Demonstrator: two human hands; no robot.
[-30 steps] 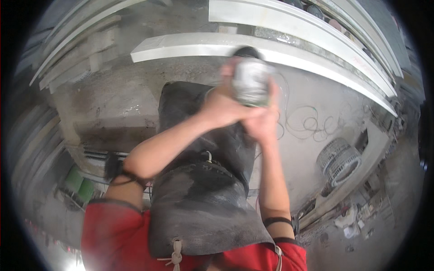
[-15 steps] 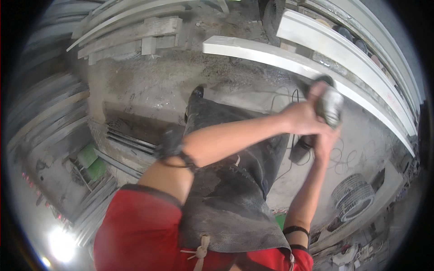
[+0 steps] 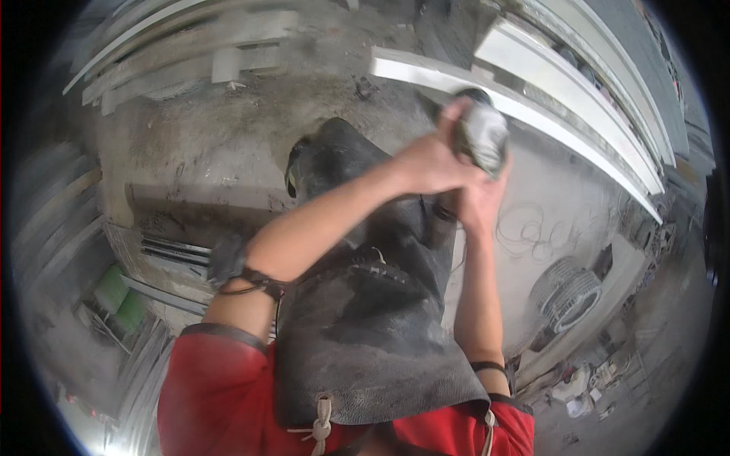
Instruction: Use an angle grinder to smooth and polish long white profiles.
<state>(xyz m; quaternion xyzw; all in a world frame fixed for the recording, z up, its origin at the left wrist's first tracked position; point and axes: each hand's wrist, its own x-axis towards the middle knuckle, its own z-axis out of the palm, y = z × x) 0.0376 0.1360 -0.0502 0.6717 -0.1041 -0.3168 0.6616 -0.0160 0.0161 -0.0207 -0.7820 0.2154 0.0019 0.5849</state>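
An angle grinder [image 3: 480,137] with a silver head and a dark round disc at its far end is held out in front of me, slightly blurred. My left hand [image 3: 437,161] is closed around its side, the fingers reaching up toward the disc. Just below it, my right hand [image 3: 483,199] wraps the tool's body, and the hands overlap. The disc end lies over the near edge of a long white strip [image 3: 547,118]; whether they touch cannot be made out. Most of the grinder's rear body is hidden behind my hands.
More long white strips [image 3: 570,83] lie beyond, on the right. A dusty tyre [image 3: 566,296] and a looped cable [image 3: 525,228] are on the right-hand floor. Planks [image 3: 190,61] are stacked at the far left, with a green box [image 3: 122,296] lower down. A dark apron [image 3: 372,334] covers my front.
Both hands and the grinder have moved left and a little farther away, along the white strip. My body has shifted with them, and the view has turned slightly.
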